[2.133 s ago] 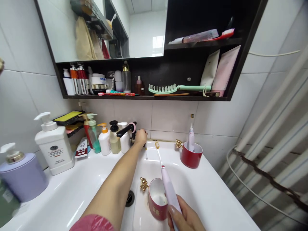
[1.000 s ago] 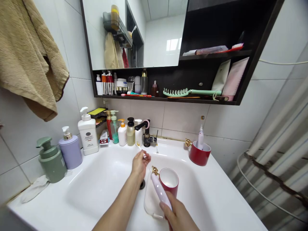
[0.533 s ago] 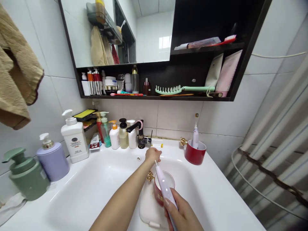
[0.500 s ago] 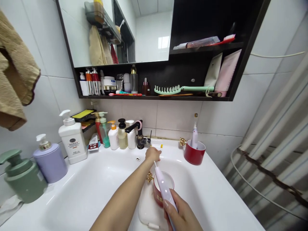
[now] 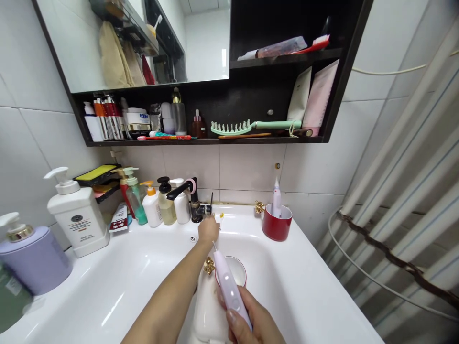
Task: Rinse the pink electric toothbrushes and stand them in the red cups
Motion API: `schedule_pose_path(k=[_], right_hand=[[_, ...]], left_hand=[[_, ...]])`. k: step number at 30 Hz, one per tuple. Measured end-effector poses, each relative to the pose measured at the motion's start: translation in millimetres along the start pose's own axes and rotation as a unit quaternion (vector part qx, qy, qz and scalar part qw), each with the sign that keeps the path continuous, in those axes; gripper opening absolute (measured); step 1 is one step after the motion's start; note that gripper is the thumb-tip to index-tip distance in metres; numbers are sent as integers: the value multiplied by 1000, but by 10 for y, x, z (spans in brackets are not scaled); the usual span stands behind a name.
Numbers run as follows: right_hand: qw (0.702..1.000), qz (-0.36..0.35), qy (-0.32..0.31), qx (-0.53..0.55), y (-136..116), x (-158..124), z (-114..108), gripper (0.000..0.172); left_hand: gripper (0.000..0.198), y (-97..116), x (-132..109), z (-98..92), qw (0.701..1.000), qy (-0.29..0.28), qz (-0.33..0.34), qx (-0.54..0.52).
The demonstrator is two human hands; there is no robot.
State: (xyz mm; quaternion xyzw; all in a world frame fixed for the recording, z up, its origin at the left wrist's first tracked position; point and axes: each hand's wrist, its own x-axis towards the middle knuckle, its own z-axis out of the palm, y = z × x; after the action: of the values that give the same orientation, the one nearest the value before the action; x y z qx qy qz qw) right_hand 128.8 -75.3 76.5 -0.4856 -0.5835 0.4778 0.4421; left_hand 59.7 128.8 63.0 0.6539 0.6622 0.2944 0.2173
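Note:
My right hand [image 5: 251, 317] is wrapped round a pale lilac electric toothbrush handle [image 5: 229, 286], tilted up with its bare metal shaft on top. My left arm reaches across the basin, and my left hand [image 5: 209, 229] is at the back rim beside the black tap [image 5: 195, 200]. Its fingers are bent and mostly hidden behind the hand. A small yellow-tipped piece [image 5: 221, 215] shows just past them, too small to name. Below the toothbrush handle, a red cup with a white inside [image 5: 236, 270] and a gold ornament sits in the basin, beside a white case [image 5: 208, 315].
A red cup [image 5: 277, 227] holding another lilac toothbrush [image 5: 276, 198] stands on the right rim. Several pump bottles [image 5: 167, 205] line the back left. The dark cabinet [image 5: 208, 141] overhangs the sink [image 5: 132, 277]; pipes [image 5: 405, 181] run along the right.
The view has swung right, so things sit further left in it. Relative to the tap, the yellow-tipped piece and my left hand have shifted slightly left. My right hand still holds the toothbrush handle.

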Motion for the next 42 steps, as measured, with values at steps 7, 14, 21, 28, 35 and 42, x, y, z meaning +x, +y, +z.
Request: schedule_pose_path(k=[7, 14, 21, 28, 35, 42], right_hand=[[1000, 13, 0, -22, -16, -3, -1, 45], [996, 85, -36, 1, 40, -17, 52, 37], [993, 83, -78, 23, 72, -58, 173, 34], [991, 84, -83, 71, 22, -67, 190, 36], [987, 92, -84, 104, 3, -57, 182, 36], [994, 86, -39, 45, 35, -54, 185, 35]], left_hand=[[6, -4, -127, -120, 993, -27, -63, -91], [9, -156, -694, -519, 931, -104, -84, -338], [13, -174, -1054, -767, 708, -166, -151, -670], [14, -135, -1116, -767, 707, -178, -115, -675], [16, -112, -1132, -760, 733, -161, -111, -652], [21, -95, -1151, -708, 784, -127, -98, -600]])
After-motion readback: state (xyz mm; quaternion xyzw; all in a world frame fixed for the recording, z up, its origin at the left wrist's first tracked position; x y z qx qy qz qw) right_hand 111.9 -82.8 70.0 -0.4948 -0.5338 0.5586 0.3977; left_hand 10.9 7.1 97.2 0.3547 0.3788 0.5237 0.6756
